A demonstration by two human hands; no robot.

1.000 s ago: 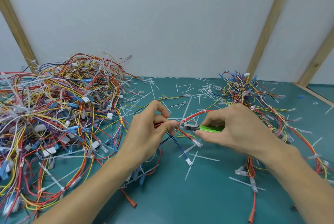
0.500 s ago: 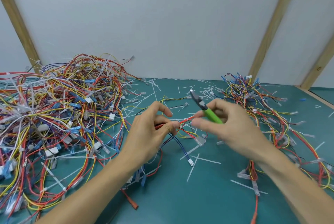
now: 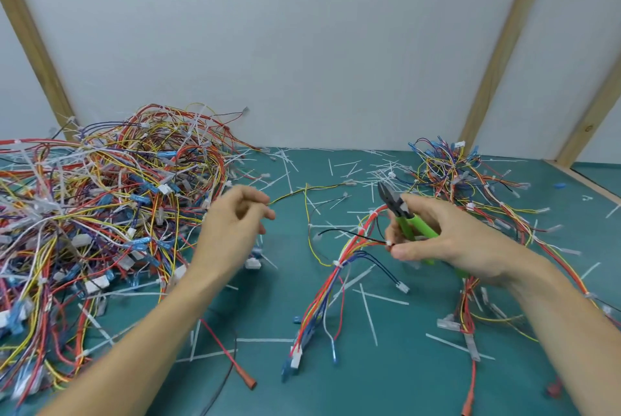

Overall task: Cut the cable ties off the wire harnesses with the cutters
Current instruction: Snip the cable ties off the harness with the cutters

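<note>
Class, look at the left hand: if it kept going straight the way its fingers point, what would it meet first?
Probably the yellow wire just beyond the left hand, whose fingertips point right and away; depth is unclear, so they may pass above it.

a teal tabletop carries a big tangled heap of wire harnesses on the left, a smaller heap at the back right, and one harness lying across the middle. cut white cable ties lie scattered over the surface between them.
</note>
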